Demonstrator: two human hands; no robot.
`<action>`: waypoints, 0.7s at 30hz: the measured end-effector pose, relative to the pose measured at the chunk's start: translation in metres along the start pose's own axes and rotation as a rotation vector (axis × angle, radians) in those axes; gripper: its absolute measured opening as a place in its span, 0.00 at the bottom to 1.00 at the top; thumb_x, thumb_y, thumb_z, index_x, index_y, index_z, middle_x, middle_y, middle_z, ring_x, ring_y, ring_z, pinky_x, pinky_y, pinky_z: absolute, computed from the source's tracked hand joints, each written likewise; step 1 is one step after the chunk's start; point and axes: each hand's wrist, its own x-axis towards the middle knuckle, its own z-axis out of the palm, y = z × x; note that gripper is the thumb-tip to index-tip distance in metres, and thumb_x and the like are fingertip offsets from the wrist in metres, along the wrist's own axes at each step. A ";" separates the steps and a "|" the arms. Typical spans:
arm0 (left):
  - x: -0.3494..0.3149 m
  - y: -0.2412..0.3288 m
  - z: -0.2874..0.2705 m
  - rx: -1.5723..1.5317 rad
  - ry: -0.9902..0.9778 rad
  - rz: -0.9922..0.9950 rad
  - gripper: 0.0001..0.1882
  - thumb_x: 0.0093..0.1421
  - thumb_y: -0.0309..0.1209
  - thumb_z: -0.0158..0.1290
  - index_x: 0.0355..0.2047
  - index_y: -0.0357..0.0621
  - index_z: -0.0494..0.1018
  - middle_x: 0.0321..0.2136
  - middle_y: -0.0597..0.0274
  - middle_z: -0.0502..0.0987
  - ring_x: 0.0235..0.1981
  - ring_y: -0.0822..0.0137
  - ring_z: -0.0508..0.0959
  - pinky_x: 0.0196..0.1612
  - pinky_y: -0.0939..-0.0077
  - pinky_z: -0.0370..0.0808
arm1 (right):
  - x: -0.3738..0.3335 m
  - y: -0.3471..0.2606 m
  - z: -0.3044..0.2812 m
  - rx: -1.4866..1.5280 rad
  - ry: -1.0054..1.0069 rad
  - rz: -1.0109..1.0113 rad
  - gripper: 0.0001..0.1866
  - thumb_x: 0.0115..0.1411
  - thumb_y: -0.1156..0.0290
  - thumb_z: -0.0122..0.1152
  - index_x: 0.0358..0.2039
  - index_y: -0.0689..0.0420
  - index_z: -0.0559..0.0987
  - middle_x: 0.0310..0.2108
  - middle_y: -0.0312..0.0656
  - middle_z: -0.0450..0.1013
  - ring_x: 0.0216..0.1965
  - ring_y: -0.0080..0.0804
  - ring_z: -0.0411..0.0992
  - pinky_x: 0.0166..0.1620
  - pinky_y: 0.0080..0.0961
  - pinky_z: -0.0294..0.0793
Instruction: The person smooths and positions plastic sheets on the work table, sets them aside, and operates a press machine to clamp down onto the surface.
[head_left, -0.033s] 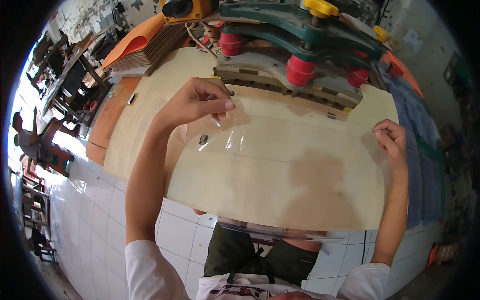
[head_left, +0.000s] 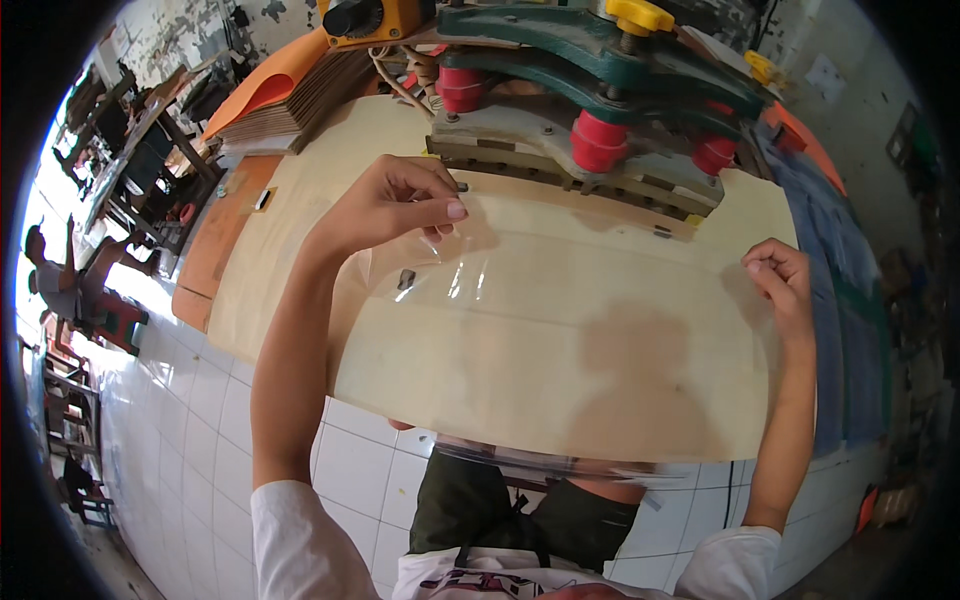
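Observation:
A clear plastic sheet (head_left: 458,285), seen mostly by its glare and creases, spreads above a pale cream board. My left hand (head_left: 400,200) is closed, thumb against curled fingers, pinching the sheet near its far left part. At the right side of the board (head_left: 500,390), my right hand (head_left: 783,275) is pinched too, where the sheet's faint edge seems to run; the film between those fingers is hard to see. Just beyond the hands stands a press (head_left: 580,165) with green metal arms, red cylinders and a long metal bar. A small dark piece (head_left: 406,280) shows below my left hand.
Stacked brown sheets with an orange sheet (head_left: 270,80) lie at the far left. An orange-yellow device (head_left: 375,22) sits behind them. Blue material (head_left: 840,330) hangs along the right side. Clear sheets (head_left: 540,462) rest by my lap. Another person (head_left: 65,275) sits far left.

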 end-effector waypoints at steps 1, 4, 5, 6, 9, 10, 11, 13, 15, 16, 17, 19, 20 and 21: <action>0.000 -0.002 -0.003 0.000 -0.003 0.001 0.08 0.59 0.27 0.61 0.30 0.33 0.81 0.25 0.63 0.75 0.23 0.75 0.76 0.27 0.80 0.74 | 0.000 0.000 0.002 -0.001 0.003 0.000 0.07 0.57 0.70 0.60 0.29 0.61 0.78 0.17 0.25 0.64 0.17 0.10 0.55 0.21 0.14 0.49; 0.001 -0.002 -0.008 0.025 -0.055 0.020 0.07 0.59 0.26 0.61 0.30 0.32 0.81 0.27 0.61 0.75 0.25 0.73 0.78 0.29 0.80 0.76 | -0.001 0.000 0.005 -0.009 0.003 -0.001 0.06 0.58 0.71 0.60 0.29 0.61 0.78 0.17 0.26 0.65 0.18 0.10 0.56 0.21 0.14 0.50; 0.000 0.002 -0.008 0.023 -0.051 -0.011 0.07 0.59 0.26 0.61 0.30 0.31 0.80 0.27 0.61 0.76 0.25 0.73 0.78 0.29 0.80 0.76 | -0.001 0.002 0.006 0.002 0.001 -0.004 0.06 0.58 0.72 0.60 0.29 0.61 0.78 0.17 0.25 0.64 0.18 0.09 0.56 0.21 0.14 0.49; -0.001 0.003 -0.007 0.022 -0.047 -0.042 0.07 0.59 0.26 0.61 0.30 0.31 0.80 0.27 0.61 0.76 0.25 0.73 0.79 0.29 0.80 0.76 | -0.001 0.003 0.006 0.013 -0.001 -0.007 0.06 0.58 0.72 0.60 0.29 0.61 0.78 0.17 0.25 0.64 0.18 0.09 0.56 0.21 0.14 0.49; -0.001 0.002 -0.010 0.053 -0.048 -0.042 0.07 0.59 0.26 0.61 0.29 0.31 0.80 0.24 0.61 0.76 0.22 0.73 0.78 0.28 0.81 0.75 | -0.001 0.004 0.005 0.022 -0.015 0.002 0.05 0.58 0.74 0.59 0.29 0.61 0.78 0.17 0.25 0.64 0.18 0.09 0.56 0.21 0.14 0.49; -0.001 0.002 -0.010 0.052 -0.053 -0.042 0.07 0.59 0.26 0.61 0.29 0.31 0.80 0.24 0.61 0.76 0.22 0.73 0.78 0.28 0.81 0.75 | -0.001 0.004 0.005 0.022 -0.011 0.005 0.05 0.58 0.74 0.59 0.29 0.61 0.78 0.17 0.25 0.64 0.18 0.09 0.56 0.21 0.14 0.49; -0.001 0.003 -0.009 0.051 -0.051 -0.065 0.08 0.59 0.26 0.61 0.29 0.32 0.80 0.22 0.62 0.76 0.21 0.74 0.77 0.26 0.81 0.75 | -0.002 0.003 0.006 0.030 -0.009 -0.001 0.05 0.59 0.74 0.59 0.29 0.62 0.78 0.17 0.25 0.63 0.18 0.09 0.56 0.22 0.14 0.49; -0.002 0.002 -0.011 0.050 -0.052 -0.088 0.08 0.59 0.27 0.61 0.29 0.32 0.80 0.20 0.63 0.76 0.19 0.74 0.76 0.24 0.81 0.74 | -0.002 0.002 0.008 0.038 -0.004 -0.006 0.05 0.59 0.74 0.59 0.29 0.62 0.78 0.17 0.24 0.63 0.18 0.09 0.56 0.22 0.13 0.49; -0.002 -0.002 -0.014 0.077 -0.032 -0.106 0.08 0.59 0.28 0.61 0.28 0.33 0.80 0.16 0.65 0.74 0.17 0.76 0.73 0.20 0.81 0.71 | -0.001 0.001 0.010 0.042 -0.008 -0.022 0.05 0.59 0.74 0.59 0.29 0.62 0.78 0.16 0.24 0.63 0.18 0.09 0.56 0.22 0.13 0.49; -0.002 -0.001 -0.014 0.076 -0.035 -0.107 0.08 0.59 0.28 0.61 0.28 0.33 0.80 0.16 0.65 0.74 0.17 0.76 0.73 0.20 0.81 0.71 | -0.001 0.002 0.010 0.043 -0.006 -0.019 0.05 0.59 0.74 0.59 0.29 0.62 0.78 0.16 0.24 0.63 0.18 0.09 0.56 0.22 0.13 0.49; -0.002 0.001 -0.014 0.085 -0.033 -0.126 0.09 0.59 0.29 0.62 0.28 0.33 0.80 0.16 0.66 0.74 0.16 0.77 0.72 0.19 0.81 0.70 | -0.001 0.002 0.010 0.043 -0.003 -0.022 0.05 0.59 0.74 0.59 0.29 0.62 0.78 0.16 0.25 0.63 0.18 0.09 0.56 0.22 0.13 0.49; -0.002 0.003 -0.013 0.095 -0.032 -0.145 0.09 0.59 0.30 0.62 0.28 0.34 0.80 0.16 0.67 0.73 0.16 0.78 0.71 0.19 0.81 0.69 | -0.001 0.004 0.010 0.044 0.000 -0.025 0.05 0.59 0.74 0.59 0.29 0.62 0.78 0.16 0.25 0.63 0.18 0.09 0.56 0.22 0.13 0.49; -0.003 0.004 -0.013 0.123 -0.014 -0.169 0.09 0.58 0.31 0.62 0.27 0.35 0.80 0.15 0.68 0.73 0.16 0.79 0.70 0.18 0.82 0.68 | -0.001 0.005 0.011 0.048 -0.006 -0.021 0.05 0.59 0.74 0.59 0.29 0.62 0.78 0.17 0.25 0.64 0.18 0.09 0.56 0.22 0.13 0.50; -0.003 0.005 -0.013 0.151 0.005 -0.193 0.10 0.58 0.32 0.62 0.27 0.37 0.80 0.15 0.69 0.73 0.15 0.80 0.70 0.18 0.83 0.67 | -0.001 0.005 0.011 0.052 -0.011 -0.017 0.05 0.58 0.74 0.59 0.29 0.62 0.78 0.17 0.25 0.64 0.19 0.09 0.56 0.22 0.13 0.50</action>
